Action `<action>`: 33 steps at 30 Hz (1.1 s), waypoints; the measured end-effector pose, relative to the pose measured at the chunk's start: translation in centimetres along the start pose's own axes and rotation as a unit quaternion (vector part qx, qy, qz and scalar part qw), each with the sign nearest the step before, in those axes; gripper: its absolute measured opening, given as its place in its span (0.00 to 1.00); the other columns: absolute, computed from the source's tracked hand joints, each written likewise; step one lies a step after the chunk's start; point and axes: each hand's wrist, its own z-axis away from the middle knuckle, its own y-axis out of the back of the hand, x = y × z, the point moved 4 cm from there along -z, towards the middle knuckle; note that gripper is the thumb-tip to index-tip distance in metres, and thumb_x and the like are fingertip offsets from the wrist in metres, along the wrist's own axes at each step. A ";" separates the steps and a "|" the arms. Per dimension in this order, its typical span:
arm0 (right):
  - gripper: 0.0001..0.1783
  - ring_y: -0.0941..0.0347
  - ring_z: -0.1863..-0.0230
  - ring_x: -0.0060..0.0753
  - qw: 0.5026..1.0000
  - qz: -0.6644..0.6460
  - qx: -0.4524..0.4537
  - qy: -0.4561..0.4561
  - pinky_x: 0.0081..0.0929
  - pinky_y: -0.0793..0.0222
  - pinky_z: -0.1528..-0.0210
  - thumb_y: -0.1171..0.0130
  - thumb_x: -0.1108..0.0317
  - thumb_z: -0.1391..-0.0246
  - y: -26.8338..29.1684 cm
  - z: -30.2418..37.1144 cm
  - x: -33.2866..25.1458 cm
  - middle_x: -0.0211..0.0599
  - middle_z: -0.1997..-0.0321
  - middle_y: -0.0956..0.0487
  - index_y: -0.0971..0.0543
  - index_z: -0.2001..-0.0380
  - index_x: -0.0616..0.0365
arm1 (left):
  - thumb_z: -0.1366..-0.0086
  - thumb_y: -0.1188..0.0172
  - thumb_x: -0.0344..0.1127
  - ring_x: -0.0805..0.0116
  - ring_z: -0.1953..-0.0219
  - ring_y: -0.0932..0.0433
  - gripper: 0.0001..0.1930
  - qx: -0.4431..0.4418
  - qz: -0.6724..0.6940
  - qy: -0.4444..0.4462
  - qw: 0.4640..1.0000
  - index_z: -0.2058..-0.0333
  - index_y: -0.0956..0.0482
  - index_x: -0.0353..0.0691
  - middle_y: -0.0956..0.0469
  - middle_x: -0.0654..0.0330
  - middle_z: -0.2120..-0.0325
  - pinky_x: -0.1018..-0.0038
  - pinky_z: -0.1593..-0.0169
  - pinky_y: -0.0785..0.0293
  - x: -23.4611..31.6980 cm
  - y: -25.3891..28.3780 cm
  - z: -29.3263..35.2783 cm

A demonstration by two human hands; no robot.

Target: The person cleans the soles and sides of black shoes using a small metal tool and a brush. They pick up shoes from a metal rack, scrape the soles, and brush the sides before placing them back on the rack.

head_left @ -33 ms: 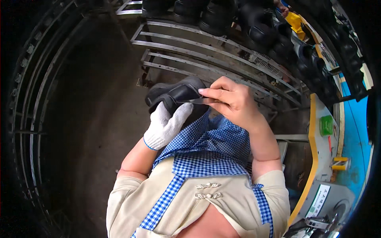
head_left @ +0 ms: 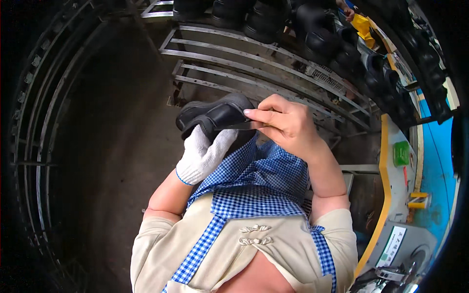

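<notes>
Shoe [head_left: 225,114] in front, rack [head_left: 210,59] beyond, table [head_left: 398,193] at right

The shoe is above the apron [head_left: 273,171], the left hand [head_left: 202,152] at its near side and the right hand [head_left: 288,121] at its right end. A blade [head_left: 245,126] runs left from the right hand's fingers. Other shoes [head_left: 266,22] sit on the rack. A second rack [head_left: 36,164] stands far left. On the table is a box [head_left: 401,154], with a machine [head_left: 413,242] nearer the person.

The gloved left hand [head_left: 201,155] is curled in a grip, thumb spread; the left forearm [head_left: 169,194] slants inward. The bare right hand [head_left: 288,122] pinches, fingertips pointing left, the right forearm [head_left: 326,173] raised.
</notes>
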 end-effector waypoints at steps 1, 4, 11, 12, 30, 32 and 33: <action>0.23 0.23 0.72 0.27 0.999 0.039 -0.003 0.032 0.21 0.27 0.74 0.31 0.80 0.64 0.2 0.0 -0.4 0.33 0.66 0.23 0.17 0.59 0.54 | 0.33 0.43 0.31 0.73 0.57 0.24 0.16 0.007 -0.077 -0.037 0.996 0.48 0.26 0.36 0.21 0.60 0.57 0.76 0.52 0.26 0.4 0.0 0.0; 0.22 0.23 0.74 0.30 0.985 0.140 -0.014 0.098 0.23 0.27 0.76 0.31 0.78 0.67 0.1 0.1 -1.6 0.33 0.66 0.23 0.18 0.62 0.55 | 0.34 0.45 0.27 0.69 0.57 0.21 0.13 0.010 -0.182 -0.057 0.982 0.51 0.24 0.35 0.20 0.56 0.59 0.74 0.53 0.25 0.8 -0.5 -0.4; 0.10 0.28 0.71 0.28 0.999 -0.012 0.043 0.002 0.22 0.31 0.74 0.39 0.76 0.49 -1.5 1.4 0.9 0.34 0.66 0.28 0.27 0.63 0.57 | 0.32 0.44 0.31 0.74 0.54 0.26 0.17 0.001 -0.139 -0.057 0.989 0.46 0.27 0.37 0.24 0.62 0.54 0.75 0.50 0.28 -0.1 -0.6 0.1; 0.09 0.29 0.71 0.28 0.992 -0.095 0.075 -0.018 0.21 0.33 0.73 0.40 0.77 0.47 -1.7 1.6 1.4 0.35 0.66 0.29 0.27 0.63 0.58 | 0.32 0.44 0.32 0.74 0.54 0.26 0.17 0.007 -0.086 -0.031 0.996 0.45 0.27 0.38 0.24 0.61 0.54 0.74 0.49 0.28 -0.4 -0.8 0.3; 0.18 0.40 0.77 0.14 0.552 -0.294 0.700 -0.346 0.16 0.51 0.84 0.54 0.51 0.33 12.9 26.1 24.9 0.24 0.69 0.25 0.24 0.64 0.53 | 0.38 0.37 0.44 0.73 0.64 0.27 0.14 0.158 0.029 0.108 0.981 0.62 0.24 0.41 0.24 0.66 0.69 0.76 0.58 0.29 -4.5 9.6 -11.1; 0.21 0.40 0.76 0.14 0.527 -0.285 0.702 -0.385 0.16 0.51 0.85 0.58 0.48 0.32 16.7 26.3 26.5 0.25 0.68 0.24 0.24 0.60 0.53 | 0.37 0.38 0.47 0.70 0.66 0.26 0.15 0.191 0.044 0.104 0.975 0.59 0.22 0.43 0.23 0.63 0.68 0.73 0.60 0.27 -4.6 10.5 -15.8; 0.23 0.40 0.78 0.16 0.509 -0.324 0.709 -0.365 0.16 0.51 0.87 0.61 0.45 0.32 18.7 27.3 28.1 0.27 0.68 0.23 0.25 0.63 0.53 | 0.38 0.38 0.53 0.66 0.68 0.23 0.21 0.161 0.126 0.180 0.962 0.55 0.22 0.42 0.22 0.59 0.67 0.69 0.63 0.24 -5.7 11.0 -18.6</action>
